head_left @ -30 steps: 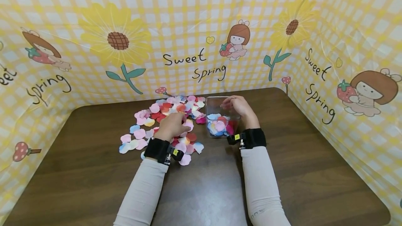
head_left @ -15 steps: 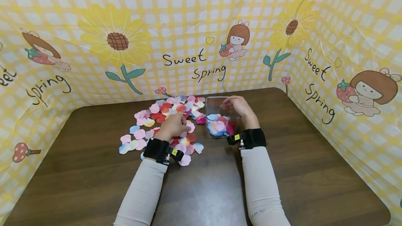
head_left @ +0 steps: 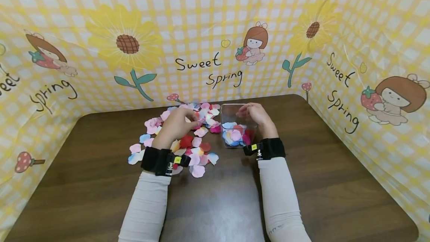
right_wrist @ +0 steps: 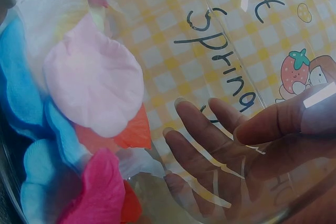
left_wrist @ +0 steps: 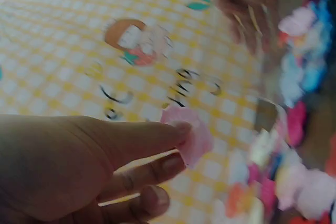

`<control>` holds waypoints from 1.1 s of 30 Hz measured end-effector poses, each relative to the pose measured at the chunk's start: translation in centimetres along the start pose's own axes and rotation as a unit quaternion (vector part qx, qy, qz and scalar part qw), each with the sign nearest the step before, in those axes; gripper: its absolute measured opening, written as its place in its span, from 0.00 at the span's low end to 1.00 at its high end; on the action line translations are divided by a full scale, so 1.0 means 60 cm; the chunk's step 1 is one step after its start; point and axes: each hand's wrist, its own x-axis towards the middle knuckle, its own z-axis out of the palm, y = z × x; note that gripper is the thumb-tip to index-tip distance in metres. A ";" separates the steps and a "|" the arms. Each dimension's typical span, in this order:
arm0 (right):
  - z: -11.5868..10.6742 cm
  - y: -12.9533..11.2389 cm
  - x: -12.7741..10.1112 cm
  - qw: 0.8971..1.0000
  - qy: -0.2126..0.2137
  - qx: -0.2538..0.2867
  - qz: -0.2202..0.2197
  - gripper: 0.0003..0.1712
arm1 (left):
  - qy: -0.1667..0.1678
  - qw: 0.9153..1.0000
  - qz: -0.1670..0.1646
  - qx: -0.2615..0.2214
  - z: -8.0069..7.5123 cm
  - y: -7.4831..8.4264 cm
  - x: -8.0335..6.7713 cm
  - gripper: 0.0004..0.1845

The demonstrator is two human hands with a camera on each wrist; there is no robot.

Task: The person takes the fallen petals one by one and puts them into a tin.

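Pink petal (left_wrist: 193, 135) clamped between the thumb and finger of your left hand (head_left: 176, 124), over loose petals (head_left: 186, 141).
Your right hand (head_left: 258, 117), fingers slightly apart, is at the right side of a clear box (head_left: 230, 112); whether they touch it cannot be told. Mixed petals (head_left: 236, 135) lie in the box's bottom. The loose petals spread left of it on the brown worktop (head_left: 336, 182), with yellow-checked cloth (head_left: 208, 21) behind.

Pale sleeves (head_left: 146, 208), one with dark marks (head_left: 276, 229), perhaps lettering; black wristbands (head_left: 274, 148), yellow tags (head_left: 254, 147).
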 end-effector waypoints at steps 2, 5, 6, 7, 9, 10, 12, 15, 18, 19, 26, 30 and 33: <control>-0.001 -0.002 0.001 1.000 0.005 -0.002 -0.004 0.24 | 0.025 0.999 0.022 -0.002 -0.008 0.018 -0.003 0.07; -0.003 -0.003 0.003 1.000 0.008 -0.010 -0.013 0.25 | 0.061 0.996 0.065 0.003 -0.008 0.047 -0.007 0.08; -0.003 -0.003 0.004 1.000 0.009 -0.012 -0.014 0.25 | 0.074 0.994 0.082 0.008 -0.003 0.055 -0.007 0.08; -0.003 -0.002 0.004 1.000 0.010 -0.011 -0.013 0.25 | 0.086 0.991 0.099 0.013 0.003 0.064 -0.008 0.08; -0.002 0.000 0.004 1.000 0.010 -0.010 -0.008 0.24 | 0.107 0.986 0.129 0.022 0.018 0.078 -0.009 0.08; -0.002 0.001 0.004 1.000 0.008 -0.009 -0.005 0.24 | 0.114 0.983 0.143 0.026 0.028 0.084 -0.008 0.08; -0.001 0.003 0.002 1.000 0.008 -0.005 0.002 0.23 | 0.121 0.978 0.169 0.033 0.047 0.093 -0.006 0.08; -0.001 0.003 0.002 1.000 0.007 -0.004 0.001 0.24 | 0.115 0.973 0.195 0.038 0.065 0.101 -0.004 0.11; 0.000 -0.001 0.003 1.000 0.007 -0.006 -0.006 0.25 | 0.104 0.976 0.186 0.044 0.063 0.100 -0.002 0.12; 0.000 -0.003 0.003 1.000 0.007 -0.009 -0.009 0.25 | 0.100 0.979 0.174 0.046 0.058 0.097 -0.002 0.12; 0.000 -0.001 0.001 1.000 0.003 -0.015 -0.004 0.26 | -0.006 0.996 0.020 0.089 0.018 0.032 -0.003 0.14; 0.002 0.003 -0.002 1.000 0.003 -0.010 0.000 0.25 | -0.110 0.986 -0.062 0.112 0.017 -0.010 0.000 0.15; 0.003 0.004 -0.004 1.000 0.002 -0.003 0.000 0.24 | -0.138 0.981 -0.090 0.101 0.025 -0.030 0.004 0.14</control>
